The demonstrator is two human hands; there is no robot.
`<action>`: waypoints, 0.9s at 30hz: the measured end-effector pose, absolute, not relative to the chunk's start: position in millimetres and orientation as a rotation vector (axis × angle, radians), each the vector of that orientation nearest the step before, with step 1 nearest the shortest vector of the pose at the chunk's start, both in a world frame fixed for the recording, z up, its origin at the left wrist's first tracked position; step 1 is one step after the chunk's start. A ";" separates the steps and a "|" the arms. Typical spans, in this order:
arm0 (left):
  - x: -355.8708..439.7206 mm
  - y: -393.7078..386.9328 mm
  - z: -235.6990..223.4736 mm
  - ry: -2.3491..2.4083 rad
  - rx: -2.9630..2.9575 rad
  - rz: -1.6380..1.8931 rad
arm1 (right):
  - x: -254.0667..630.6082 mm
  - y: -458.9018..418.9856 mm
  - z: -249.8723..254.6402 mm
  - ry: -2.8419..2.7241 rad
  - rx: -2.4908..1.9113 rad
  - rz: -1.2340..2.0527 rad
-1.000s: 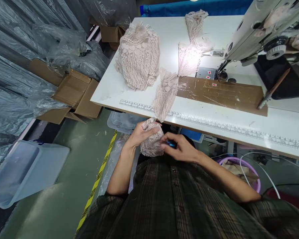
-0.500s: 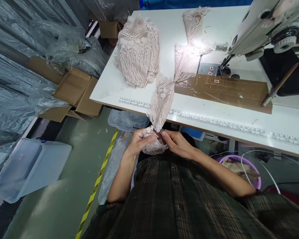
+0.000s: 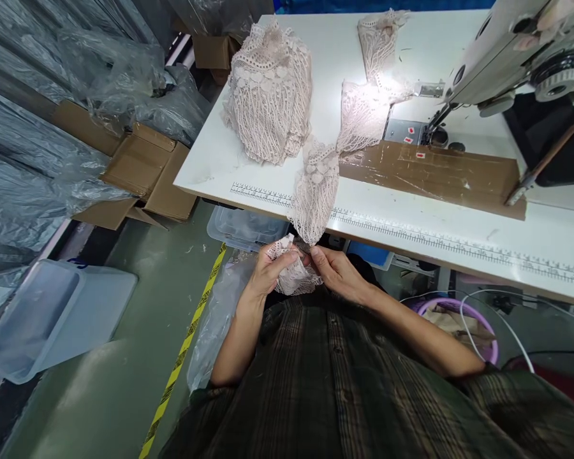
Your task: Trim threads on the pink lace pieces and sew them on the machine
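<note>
My left hand (image 3: pixel 266 271) pinches a pale pink lace piece (image 3: pixel 296 275) in front of my lap, thumb on top. Close beside it, my right hand (image 3: pixel 337 271) grips the lace at its right side between thumb and fingers; the exact grip is partly hidden. Another lace piece (image 3: pixel 316 191) hangs over the table's front edge, its tip reaching down to my fingers. It runs up to further lace pieces (image 3: pixel 363 118) lying next to the sewing machine's needle area. A thick stack of the same lace (image 3: pixel 270 95) lies at the table's left.
The white table (image 3: pixel 205 172) has a printed ruler (image 3: pixel 411 237) along its front. A sewing machine (image 3: pixel 488 57) stands right, scissors or a similar tool (image 3: pixel 540 166) near it. Below are a purple basket (image 3: pixel 492 350), a clear lidded box (image 3: pixel 243 226) and, left, a cardboard box (image 3: pixel 143 166).
Both hands keep hold of the lace, with small finger shifts. The left hand's lace edge is turned up a little more. The whole view has shifted slightly.
</note>
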State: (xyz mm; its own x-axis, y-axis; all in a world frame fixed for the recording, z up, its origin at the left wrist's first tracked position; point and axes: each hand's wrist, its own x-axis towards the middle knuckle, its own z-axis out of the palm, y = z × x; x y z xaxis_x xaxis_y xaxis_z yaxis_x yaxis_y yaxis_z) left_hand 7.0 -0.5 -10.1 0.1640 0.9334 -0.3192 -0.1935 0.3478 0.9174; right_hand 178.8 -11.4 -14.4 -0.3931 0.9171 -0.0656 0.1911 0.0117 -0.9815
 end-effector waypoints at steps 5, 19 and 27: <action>6.5 0.0 -8.9 1.090 0.797 0.977 | 176.0 -9.1 -13.2 -1.701 -1.161 1.430; -7.8 1.6 -52.9 1.314 1.138 0.829 | 177.0 -26.6 -49.4 -1.763 -1.220 1.531; -29.5 10.7 -117.9 1.550 1.876 0.406 | 194.1 -22.0 -26.6 -1.541 -1.254 1.192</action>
